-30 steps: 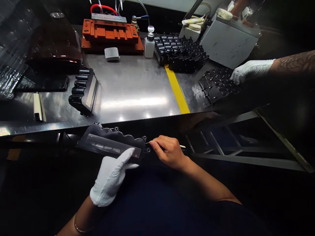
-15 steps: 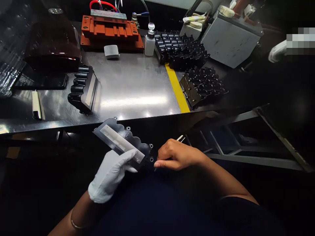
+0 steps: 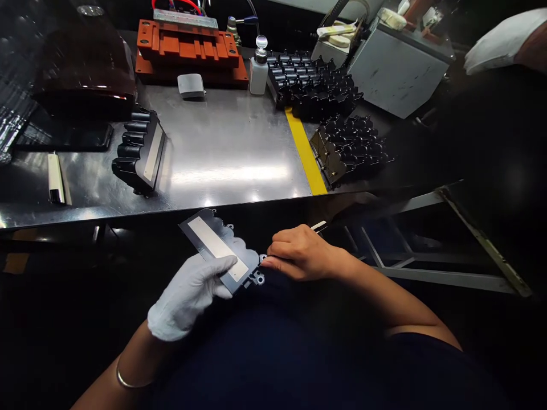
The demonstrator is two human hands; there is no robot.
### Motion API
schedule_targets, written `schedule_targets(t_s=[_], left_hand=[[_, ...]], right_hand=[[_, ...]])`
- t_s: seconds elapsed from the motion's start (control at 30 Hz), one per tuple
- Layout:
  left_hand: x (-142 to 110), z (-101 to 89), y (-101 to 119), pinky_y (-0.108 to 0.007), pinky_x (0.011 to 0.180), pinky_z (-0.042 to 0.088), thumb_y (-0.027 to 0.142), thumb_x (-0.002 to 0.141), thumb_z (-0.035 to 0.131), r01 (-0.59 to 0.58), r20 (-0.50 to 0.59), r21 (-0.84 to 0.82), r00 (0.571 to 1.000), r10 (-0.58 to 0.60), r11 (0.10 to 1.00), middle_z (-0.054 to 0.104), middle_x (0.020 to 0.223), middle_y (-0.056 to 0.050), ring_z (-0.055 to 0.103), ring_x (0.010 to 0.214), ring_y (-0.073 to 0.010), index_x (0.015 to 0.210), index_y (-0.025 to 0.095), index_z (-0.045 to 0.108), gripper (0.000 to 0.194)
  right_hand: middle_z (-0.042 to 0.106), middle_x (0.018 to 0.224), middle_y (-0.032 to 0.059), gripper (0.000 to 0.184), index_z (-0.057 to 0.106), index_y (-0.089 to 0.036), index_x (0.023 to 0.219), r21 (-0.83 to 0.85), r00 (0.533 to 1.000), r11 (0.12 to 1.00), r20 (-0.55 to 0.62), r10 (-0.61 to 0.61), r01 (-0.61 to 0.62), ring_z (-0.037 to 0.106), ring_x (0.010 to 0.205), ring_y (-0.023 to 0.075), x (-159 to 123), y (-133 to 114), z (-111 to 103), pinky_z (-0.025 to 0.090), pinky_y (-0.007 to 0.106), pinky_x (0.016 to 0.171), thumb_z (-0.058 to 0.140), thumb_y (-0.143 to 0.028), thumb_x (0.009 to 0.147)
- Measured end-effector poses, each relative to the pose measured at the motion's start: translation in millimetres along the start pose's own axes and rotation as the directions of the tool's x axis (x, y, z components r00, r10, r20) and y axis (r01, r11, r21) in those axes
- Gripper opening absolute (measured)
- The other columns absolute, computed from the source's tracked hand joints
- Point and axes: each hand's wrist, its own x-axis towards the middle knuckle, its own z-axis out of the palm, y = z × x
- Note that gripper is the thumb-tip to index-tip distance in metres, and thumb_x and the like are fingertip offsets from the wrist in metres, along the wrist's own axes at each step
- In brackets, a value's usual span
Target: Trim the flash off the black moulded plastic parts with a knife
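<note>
Close to the person's body, below the front edge of the desk (image 3: 231, 142), the white-gloved left hand (image 3: 188, 293) grips a scalloped black casing (image 3: 234, 244), its thumb laid over the pale strip (image 3: 213, 239); the other fingers are mostly hidden underneath. Beside the casing's lugged end, the bare right hand (image 3: 305, 253) is closed around a slim tool (image 3: 319, 226) — only its pale rear end shows clearly, and I cannot tell whether its tip meets the lug.

On the desk, at left, lie a pale-handled tool (image 3: 55, 179) and a second scalloped casing (image 3: 147, 154), standing tilted. A yellow tape strip (image 3: 305, 151) runs back from the edge, with a cluster of black casings (image 3: 356, 145) just right of it; a larger group (image 3: 314, 82) sits behind, too crowded to count.

Farther back stand a pump bottle (image 3: 258, 74) and an orange-red fixture (image 3: 188, 48), its red tube cut off by the top border. At far right, a co-worker's gloved hand (image 3: 504, 40) is cropped by the frame — its fingers hard to make out.
</note>
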Motion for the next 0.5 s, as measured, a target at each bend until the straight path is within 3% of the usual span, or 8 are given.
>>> schedule_targets(t_s=[0.17,0.27,0.4,0.43,0.5], left_hand=[[2,0.7,-3,-0.012,0.037,0.039,0.022,0.077,0.072,-0.017,0.015,-0.005,1.000,0.017,1.000,0.062,0.073,-0.001,0.054,0.052,-0.0067,0.104,0.013,0.066,0.029],[2,-1.9,0,-0.013,0.038,0.042,0.021,0.077,0.071,-0.024,0.029,0.012,0.999,0.024,1.000,0.067,0.076,-0.003,0.059,0.056,-0.0095,0.104,0.014,0.067,0.027],[-3,-10.5,9,-0.015,0.039,0.044,0.021,0.082,0.066,-0.012,0.052,-0.015,0.999,0.013,1.000,0.066,0.067,-0.003,0.057,0.049,-0.0087,0.082,0.012,0.069,0.010],[-5,-12.0,10,-0.015,0.039,0.045,0.021,0.083,0.064,-0.004,0.060,-0.013,0.998,0.005,1.000,0.065,0.064,-0.004,0.056,0.046,-0.0081,0.076,0.010,0.069,0.014],[-6,-12.9,11,-0.015,0.039,0.046,0.020,0.084,0.063,0.007,0.066,-0.011,0.998,-0.007,1.000,0.065,0.063,-0.005,0.056,0.045,-0.0082,0.071,0.010,0.068,0.018]], right_hand=[[0.057,0.059,0.0012,0.036,0.064,-0.014,0.070,0.027,0.999,1.000,0.039,-0.002,0.000,0.047,0.052,0.0089,2,2,-1,0.027,0.024,0.050,0.050,-0.035,0.096],[0.055,0.057,0.0003,0.037,0.062,-0.014,0.065,0.130,0.994,0.991,0.101,-0.035,0.022,0.047,0.052,0.0085,2,5,0,0.029,0.023,0.050,0.051,-0.033,0.095],[0.056,0.055,-0.0009,0.036,0.062,-0.014,0.063,0.319,0.968,0.946,0.210,-0.135,0.063,0.050,0.050,0.0072,-6,6,4,0.035,0.020,0.050,0.055,-0.032,0.094],[0.057,0.056,-0.0008,0.035,0.063,-0.014,0.065,0.354,0.973,0.933,0.185,-0.138,0.065,0.051,0.050,0.0070,-8,6,5,0.037,0.019,0.050,0.055,-0.032,0.094],[0.062,0.063,0.0016,0.032,0.066,-0.013,0.075,0.377,0.996,0.923,0.018,-0.089,0.076,0.057,0.055,0.0076,-10,5,6,0.043,0.017,0.051,0.057,-0.038,0.093]])
